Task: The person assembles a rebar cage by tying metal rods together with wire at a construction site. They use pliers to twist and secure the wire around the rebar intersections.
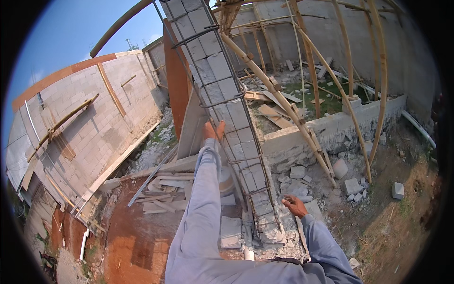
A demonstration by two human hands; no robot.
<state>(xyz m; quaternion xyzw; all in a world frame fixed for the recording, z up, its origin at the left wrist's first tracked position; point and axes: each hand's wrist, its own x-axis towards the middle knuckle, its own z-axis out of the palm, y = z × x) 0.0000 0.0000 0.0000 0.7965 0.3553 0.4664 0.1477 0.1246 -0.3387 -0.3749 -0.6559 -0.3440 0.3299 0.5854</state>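
Observation:
A tall column of grey blocks (227, 90) rises in front of me, caged by dark rebar (246, 125) with stirrups around it. At the column's left edge, about mid-height, my left hand (214, 130) reaches up with its fingers closed around an upright bar. A grey board (190, 125) leans just left of that hand. Low on the column's right side, my right hand (295, 207) is apart from the bars, its fingers loosely bent and spread, with nothing visible in them. Rough, broken mortar (272, 234) surrounds the column's foot.
Bamboo poles (279, 97) slant down to the right beside a low concrete wall (331, 128). Rubble blocks (351, 186) lie on the dirt there. Stacked boards (165, 191) sit left of the column. A block wall (90, 113) stands farther left; a white pipe (248, 254) stands near my body.

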